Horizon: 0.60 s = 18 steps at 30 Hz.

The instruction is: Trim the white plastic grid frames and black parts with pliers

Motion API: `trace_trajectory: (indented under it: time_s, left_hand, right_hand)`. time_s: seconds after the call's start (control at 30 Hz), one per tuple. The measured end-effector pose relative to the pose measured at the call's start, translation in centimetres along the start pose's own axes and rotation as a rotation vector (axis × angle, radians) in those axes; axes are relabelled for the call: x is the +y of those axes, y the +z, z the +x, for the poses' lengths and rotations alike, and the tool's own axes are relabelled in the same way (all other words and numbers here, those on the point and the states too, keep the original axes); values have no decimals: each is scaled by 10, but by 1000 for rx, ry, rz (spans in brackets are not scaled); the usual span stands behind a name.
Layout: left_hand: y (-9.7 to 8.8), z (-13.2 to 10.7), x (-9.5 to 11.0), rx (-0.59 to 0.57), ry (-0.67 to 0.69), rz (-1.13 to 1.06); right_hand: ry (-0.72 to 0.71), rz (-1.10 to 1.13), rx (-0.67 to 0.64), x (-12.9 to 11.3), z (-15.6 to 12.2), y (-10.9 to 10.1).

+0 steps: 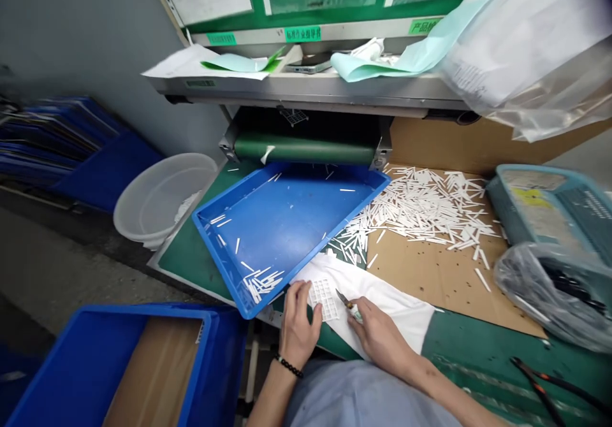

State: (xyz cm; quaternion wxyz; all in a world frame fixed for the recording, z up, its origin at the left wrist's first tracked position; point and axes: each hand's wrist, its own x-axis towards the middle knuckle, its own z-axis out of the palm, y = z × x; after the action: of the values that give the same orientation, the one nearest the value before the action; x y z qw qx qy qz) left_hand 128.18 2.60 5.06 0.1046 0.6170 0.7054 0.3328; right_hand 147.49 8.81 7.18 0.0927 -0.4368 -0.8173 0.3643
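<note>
A white plastic grid with rows of small square openings lies on a white cloth at the table's front edge. My left hand grips its left side, fingers on the far end and thumb at the near end. In my right hand is a small knife, its dark blade pointing left toward the grid, just apart from it. Just beyond my hands, a shallow blue tray sits tilted on the table, with several white plastic strips gathered in its near corner.
White strips are heaped on cardboard to the right. A teal basket, a plastic bag and pliers lie at far right. A conveyor stands behind the tray. At left are a white tub and blue bin.
</note>
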Motion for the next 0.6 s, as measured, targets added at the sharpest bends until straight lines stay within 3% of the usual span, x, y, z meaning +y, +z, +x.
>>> trace_trajectory:
  time_s: [0.27,0.43,0.53,0.6]
  left_hand:
    - [1,14,19,-195,14,383]
    - [4,18,31,-290,45,526]
    - [-20,16,41,-231,60,457]
    - [-55,8,46,-114,65,360]
  right_hand:
    - [144,179,-39,8,-19,-18]
    - [189,207,-15,24,-28,-9]
    - [208,197,-2,32,-27,-5]
    - [235,182,4,37,-28,-7]
